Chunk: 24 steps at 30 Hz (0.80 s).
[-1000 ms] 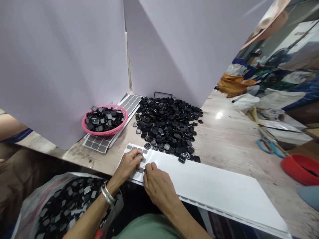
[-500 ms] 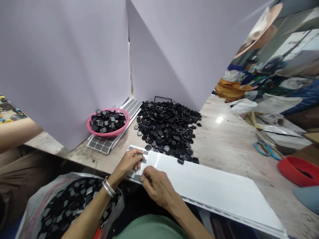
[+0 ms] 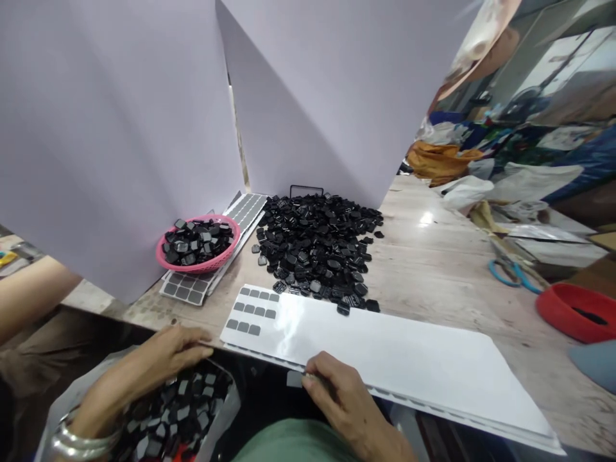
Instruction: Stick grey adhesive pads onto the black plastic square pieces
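Grey pad (image 3: 294, 378) pinched in right hand (image 3: 344, 401)'s grip; left hand (image 3: 161, 353) open, empty; no legible writing.

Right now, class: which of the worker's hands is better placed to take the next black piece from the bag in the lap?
Left, most likely. The left hand hovers over the bag of black pieces, fingers free. The right hand already pinches a grey pad below the white sheet.

**Room along the bench**

Bare wood lies open right of the heap of black pieces (image 3: 317, 247), out toward the scissors (image 3: 513, 274) and red bowl (image 3: 577, 312). The white sheet (image 3: 385, 353) covers the near edge; purple boards (image 3: 120, 128) wall the far left corner, crowding the pink basket (image 3: 198, 244).
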Available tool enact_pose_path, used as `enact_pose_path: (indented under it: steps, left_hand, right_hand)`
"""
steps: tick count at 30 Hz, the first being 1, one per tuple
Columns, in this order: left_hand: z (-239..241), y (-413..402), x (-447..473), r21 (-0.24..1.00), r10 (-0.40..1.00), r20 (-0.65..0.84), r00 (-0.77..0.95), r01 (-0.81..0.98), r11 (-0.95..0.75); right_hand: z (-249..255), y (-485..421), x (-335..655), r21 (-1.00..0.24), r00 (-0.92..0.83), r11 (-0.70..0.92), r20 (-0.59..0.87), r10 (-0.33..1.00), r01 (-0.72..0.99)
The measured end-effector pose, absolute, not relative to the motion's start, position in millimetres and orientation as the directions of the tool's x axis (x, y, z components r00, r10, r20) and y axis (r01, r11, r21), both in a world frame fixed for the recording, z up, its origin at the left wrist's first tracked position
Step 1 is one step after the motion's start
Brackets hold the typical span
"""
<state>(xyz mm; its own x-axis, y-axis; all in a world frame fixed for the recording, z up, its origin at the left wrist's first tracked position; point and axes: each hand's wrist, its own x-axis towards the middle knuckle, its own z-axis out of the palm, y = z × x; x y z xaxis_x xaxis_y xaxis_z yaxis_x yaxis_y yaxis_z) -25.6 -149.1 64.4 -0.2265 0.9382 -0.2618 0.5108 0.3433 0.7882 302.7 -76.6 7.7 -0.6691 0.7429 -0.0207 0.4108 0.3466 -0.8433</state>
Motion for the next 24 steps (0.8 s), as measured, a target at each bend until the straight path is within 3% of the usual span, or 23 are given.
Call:
enact_pose_path:
  steps: [2, 7, 11, 17, 19, 21, 24]
  left_hand:
    - [67, -118, -9, 0.794, 0.970, -0.186, -0.156, 0.558, 0.242]
    - [38, -37, 41, 0.808, 0.963, 0.121, -0.241, 0.587, 0.045]
    - [10, 2, 66, 0.717, 0.976, 0.146, -0.162, 0.697, 0.009]
    - [20, -1, 70, 0.749, 0.976, 0.148, -0.160, 0.663, -0.005]
    - [27, -13, 76, 0.857, 0.986, 0.072, -0.153, 0.516, 0.017]
    - [30, -26, 87, 0.973, 0.993, -0.071, -0.098, 0.212, 0.091]
    - [26, -47, 110, 0.946, 0.973, -0.217, 0.076, -0.231, 0.229]
  right_hand:
    - [9, -78, 302, -0.847, -0.680, 0.361, -0.002, 0.733, 0.391]
    - [14, -81, 313, -0.832, -0.657, 0.365, 0.000, 0.754, 0.419]
    - [14, -85, 326, -0.818, -0.590, 0.330, -0.014, 0.807, 0.471]
    - [-3, -86, 335, -0.876, -0.457, 0.231, 0.014, 0.889, 0.423]
    - [-8, -85, 331, -0.902, -0.437, 0.197, 0.011, 0.900, 0.383]
    - [-10, -84, 327, -0.927, -0.480, 0.178, -0.003, 0.877, 0.331]
    - [-8, -82, 321, -0.959, -0.587, 0.161, -0.007, 0.810, 0.234]
